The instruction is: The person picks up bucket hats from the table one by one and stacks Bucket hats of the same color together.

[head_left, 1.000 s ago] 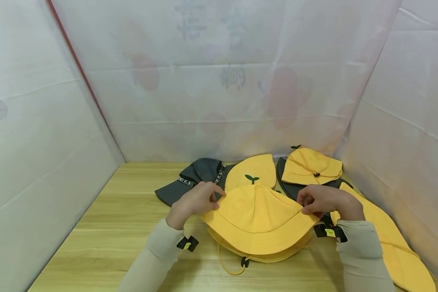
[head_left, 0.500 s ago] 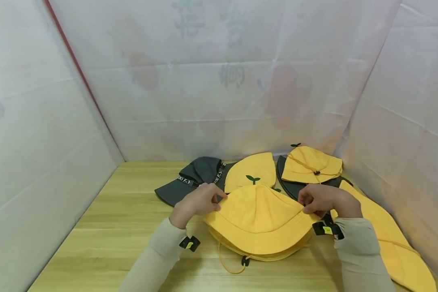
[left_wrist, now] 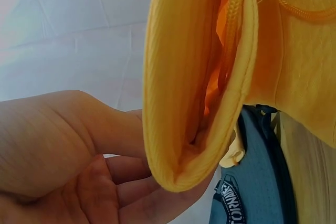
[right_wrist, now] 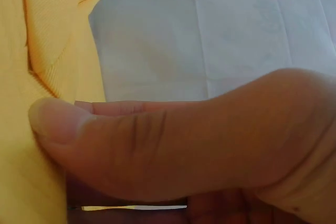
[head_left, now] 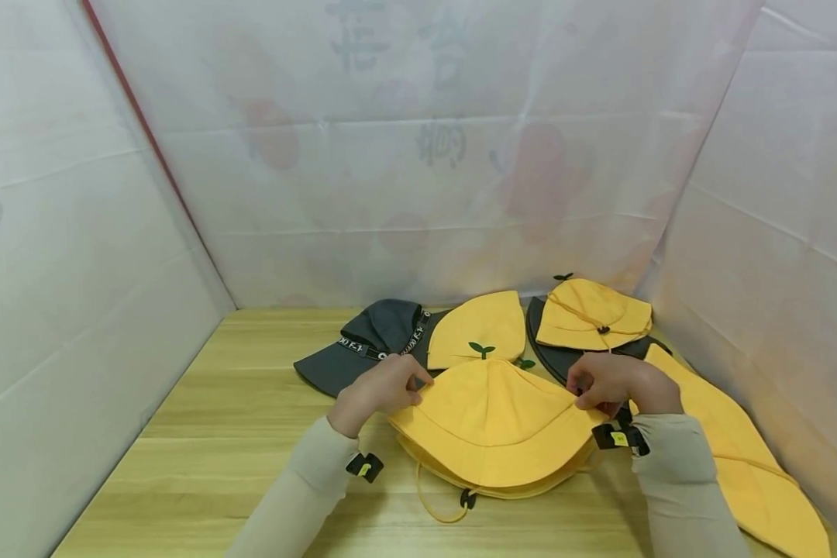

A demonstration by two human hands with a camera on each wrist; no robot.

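Both hands are flattening and squaring up a yellow bucket hat that lies on a second yellow one at the near middle of the desk. The left hand pinches the brim edge at 9 o'clock, fingers curled under the folded cloth; the right hand pinches the edge at 3 o'clock, thumb pressed on the fabric. The next move probably calls for an even pull outward so the crown lies smooth. The hat is soft ribbed cotton with a stitched brim; a green sprout shows at its 12 o'clock and a cord trails at 6 o'clock.
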